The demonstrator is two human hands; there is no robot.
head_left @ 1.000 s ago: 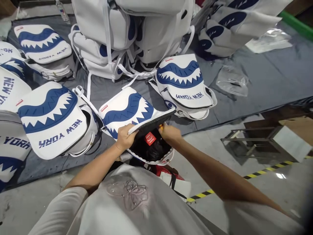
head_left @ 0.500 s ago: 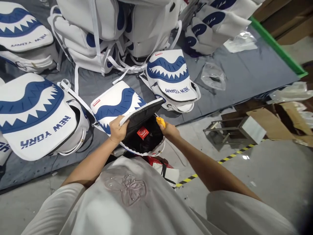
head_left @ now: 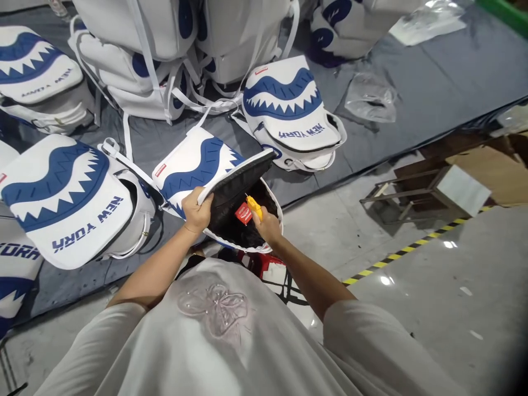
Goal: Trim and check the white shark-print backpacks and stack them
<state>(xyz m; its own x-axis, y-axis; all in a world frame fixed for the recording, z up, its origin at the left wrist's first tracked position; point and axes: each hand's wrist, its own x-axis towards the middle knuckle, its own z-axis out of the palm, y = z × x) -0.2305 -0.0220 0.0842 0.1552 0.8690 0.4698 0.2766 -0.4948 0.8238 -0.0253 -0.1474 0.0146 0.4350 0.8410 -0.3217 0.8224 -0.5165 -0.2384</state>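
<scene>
My left hand (head_left: 197, 210) is closed on the edge of the raised flap of a white and blue backpack (head_left: 187, 157). The flap has a blue wavy mouth with white teeth, and its black lining faces my right side. In my right hand (head_left: 267, 226) is a pair of yellow thread snips (head_left: 254, 207), its thin tip pointing up and to the left. The snips are over the backpack's black interior, right beside a red label (head_left: 243, 213). Part of the interior is hidden behind the flap and my right hand.
Similar backpacks lie closed to the left (head_left: 78, 192) and behind to the right (head_left: 289, 110). White backpacks (head_left: 165, 33) are stacked at the back of the grey-covered table (head_left: 412, 99). A clear plastic bag (head_left: 371, 99) lies on it. A stool (head_left: 437, 187) and yellow-black floor tape (head_left: 408, 245) are at right.
My right hand has moved left with the snips, from the opening's right edge to over the interior beside the red label. My left hand still holds the flap. The view has shifted.
</scene>
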